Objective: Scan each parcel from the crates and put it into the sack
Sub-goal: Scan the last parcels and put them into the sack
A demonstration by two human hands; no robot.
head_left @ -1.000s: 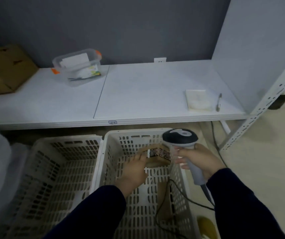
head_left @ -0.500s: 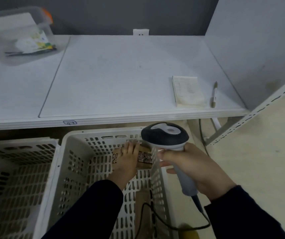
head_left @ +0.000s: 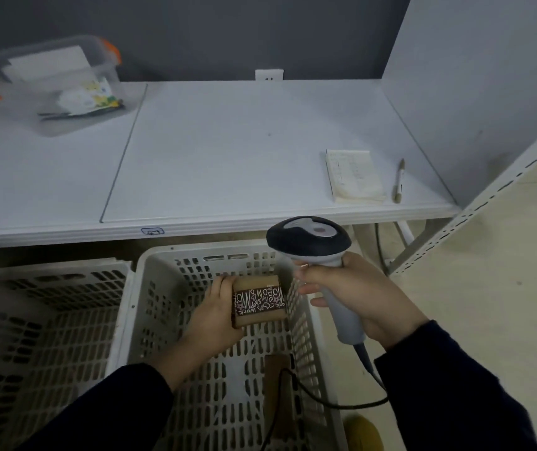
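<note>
Head view: notepad [head_left: 353,175] beside pen [head_left: 399,180] on shelf [head_left: 228,151]; scanner cable [head_left: 342,406] across crate [head_left: 202,250].

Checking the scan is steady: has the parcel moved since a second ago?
No: the parcel in the left hand stays at the far right corner of the crate, beside the scanner; only the camera shifted.

- The left sleeve [head_left: 114,408] is long, dark navy, plain cloth, ending at the wrist.
- The right sleeve [head_left: 449,385] matches: dark navy, long, plain.
- The left hand [head_left: 210,320] and right hand [head_left: 358,294] are bare.
</note>
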